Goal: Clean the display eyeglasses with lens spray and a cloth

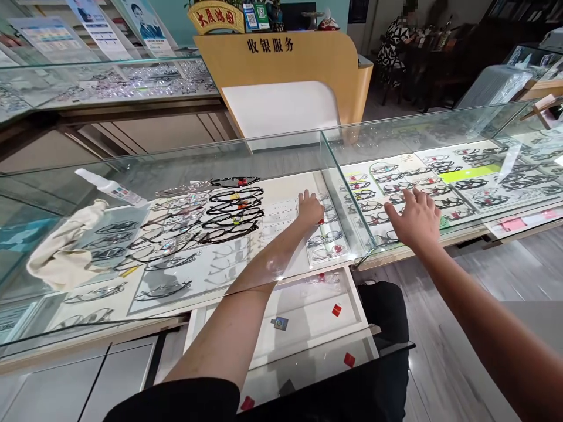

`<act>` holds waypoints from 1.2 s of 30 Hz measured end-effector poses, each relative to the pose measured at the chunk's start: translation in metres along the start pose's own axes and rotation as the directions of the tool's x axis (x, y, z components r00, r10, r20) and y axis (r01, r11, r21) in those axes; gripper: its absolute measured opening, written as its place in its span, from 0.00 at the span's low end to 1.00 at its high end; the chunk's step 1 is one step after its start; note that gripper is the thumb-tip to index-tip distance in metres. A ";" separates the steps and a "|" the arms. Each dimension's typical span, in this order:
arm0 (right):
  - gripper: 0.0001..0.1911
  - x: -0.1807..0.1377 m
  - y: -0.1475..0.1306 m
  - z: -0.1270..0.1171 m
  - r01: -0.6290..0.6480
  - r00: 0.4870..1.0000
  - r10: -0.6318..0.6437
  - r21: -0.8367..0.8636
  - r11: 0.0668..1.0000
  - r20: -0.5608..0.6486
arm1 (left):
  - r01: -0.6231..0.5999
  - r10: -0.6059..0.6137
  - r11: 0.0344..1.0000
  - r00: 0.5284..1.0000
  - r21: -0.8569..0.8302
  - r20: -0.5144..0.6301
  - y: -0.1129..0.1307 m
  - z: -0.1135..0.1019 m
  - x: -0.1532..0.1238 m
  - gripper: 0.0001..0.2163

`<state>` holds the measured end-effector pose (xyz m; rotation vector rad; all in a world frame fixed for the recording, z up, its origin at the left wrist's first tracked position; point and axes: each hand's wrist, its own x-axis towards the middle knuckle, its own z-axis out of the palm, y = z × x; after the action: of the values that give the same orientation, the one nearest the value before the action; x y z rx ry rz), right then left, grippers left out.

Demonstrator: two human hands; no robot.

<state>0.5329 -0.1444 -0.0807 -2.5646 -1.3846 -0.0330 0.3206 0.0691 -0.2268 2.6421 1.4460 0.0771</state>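
Observation:
My left hand reaches inside the glass display case, beside a column of eyeglasses with small red tags. Its fingers point forward, slightly bent and apart, and I see nothing gripped in them; the thumb side is partly hidden. On the glass top of the right-hand section rests my right hand, open with fingers spread and nothing held. Below that glass lie rows of eyeglasses. To the left of my left hand, dark-framed eyeglasses with red and yellow tags lie stacked in a row.
A spray bottle and a cream cloth lie at the case's left. Below my left arm, a drawer stands open, holding red tags. A vertical glass divider separates the case sections. Beyond stands a wooden counter; a person sits farther back.

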 end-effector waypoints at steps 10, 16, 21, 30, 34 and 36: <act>0.43 -0.001 0.000 0.000 0.005 1.000 -0.005 0.006 1.000 0.000 | -0.001 0.001 1.000 1.000 -0.012 0.023 0.006 -0.022 -0.012 0.20; 0.43 0.002 0.001 0.000 -0.001 1.000 0.001 0.023 1.000 0.001 | -0.104 0.104 0.993 0.995 -0.054 -0.006 0.011 -0.037 -0.056 0.16; 0.43 0.004 0.002 0.002 -0.006 1.000 0.006 0.013 1.000 0.007 | -0.211 0.225 0.970 0.966 -0.118 0.129 0.009 -0.024 -0.094 0.13; 0.43 0.006 0.002 0.001 -0.010 1.000 0.011 -0.012 1.000 0.018 | -0.198 0.211 0.974 0.971 -0.113 0.112 0.010 -0.007 -0.091 0.15; 0.43 0.005 0.000 -0.001 -0.017 1.000 0.017 -0.008 1.000 0.022 | -0.196 0.205 0.976 0.974 -0.094 0.097 0.013 -0.007 -0.088 0.14; 0.44 0.004 0.000 -0.001 -0.018 1.000 0.018 0.000 1.000 0.022 | -0.186 0.193 0.979 0.977 -0.081 0.091 0.013 -0.006 -0.086 0.15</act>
<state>0.5354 -0.1409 -0.0787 -2.5848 -1.3690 -0.0015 0.2840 -0.0100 -0.2174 2.6764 1.1375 0.0160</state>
